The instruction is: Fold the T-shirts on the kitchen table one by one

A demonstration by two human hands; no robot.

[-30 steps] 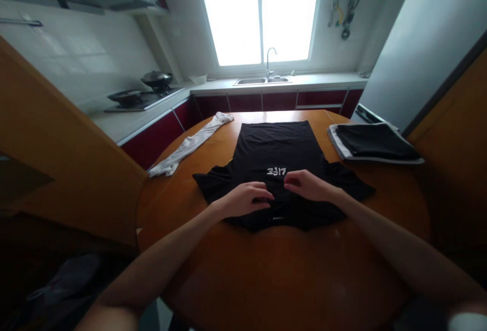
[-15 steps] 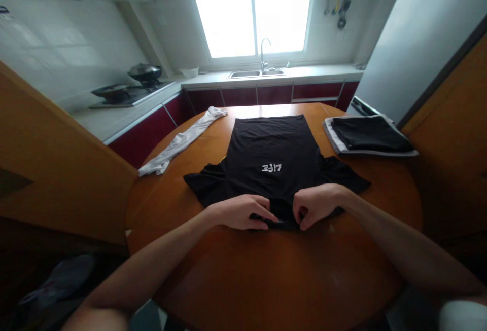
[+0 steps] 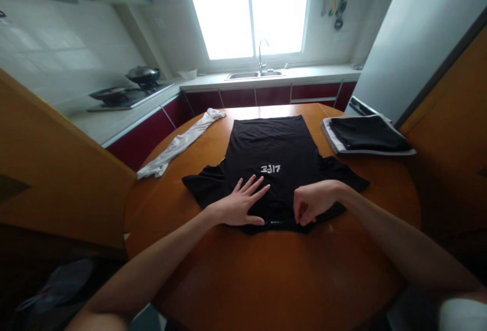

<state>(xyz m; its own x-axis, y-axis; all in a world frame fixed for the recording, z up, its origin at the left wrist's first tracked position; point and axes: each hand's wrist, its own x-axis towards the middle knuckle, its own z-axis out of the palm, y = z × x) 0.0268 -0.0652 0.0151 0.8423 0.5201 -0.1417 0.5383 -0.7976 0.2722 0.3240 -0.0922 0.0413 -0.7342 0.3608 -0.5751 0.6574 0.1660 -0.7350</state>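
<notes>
My left hand [image 3: 241, 203] lies flat, fingers spread, on the black shirt [image 3: 272, 153] near the table's [image 3: 266, 270] front edge, while my right hand [image 3: 314, 204] pinches its collar.

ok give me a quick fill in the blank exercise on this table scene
1. The left hand lies ____ on the black t-shirt, fingers spread.
2. The right hand pinches the shirt's ____ edge.
3. The white garment lies to the shirt's ____.
4. The shirt lies on a round ____ table.

Missing words: flat; near; left; wooden
</notes>
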